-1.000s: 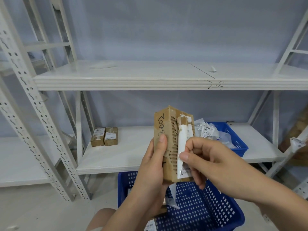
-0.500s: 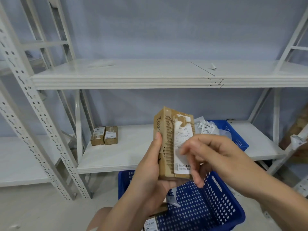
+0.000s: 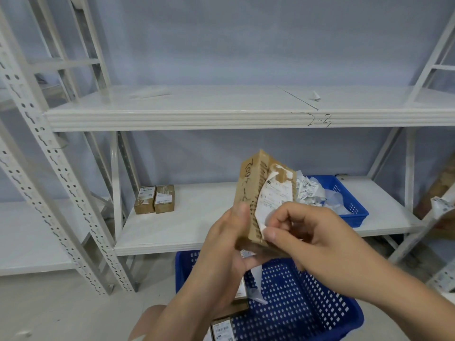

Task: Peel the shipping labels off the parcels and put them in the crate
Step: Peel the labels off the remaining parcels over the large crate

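Observation:
My left hand point(image 3: 226, 247) grips a brown cardboard parcel point(image 3: 251, 185) from below and holds it upright in front of the shelves. A white shipping label point(image 3: 273, 198) sits on its right face, its top corner curled away from the cardboard. My right hand point(image 3: 302, 239) pinches the label's lower left edge between thumb and forefinger. A small blue crate point(image 3: 349, 193) on the lower shelf behind holds several peeled labels. Below my hands stands a large blue perforated crate point(image 3: 307, 306) with parcels in it.
Two small labelled parcels point(image 3: 155, 199) stand at the back left of the lower white shelf point(image 3: 197, 227). The upper shelf point(image 3: 221, 104) bears a scrap of paper point(image 3: 315, 96). White perforated rack posts point(image 3: 56, 168) rise at the left. My knee shows at the bottom.
The parcel has turned so its labelled face shows more. My right hand has moved to the label's lower edge, and the label now bows away from the cardboard.

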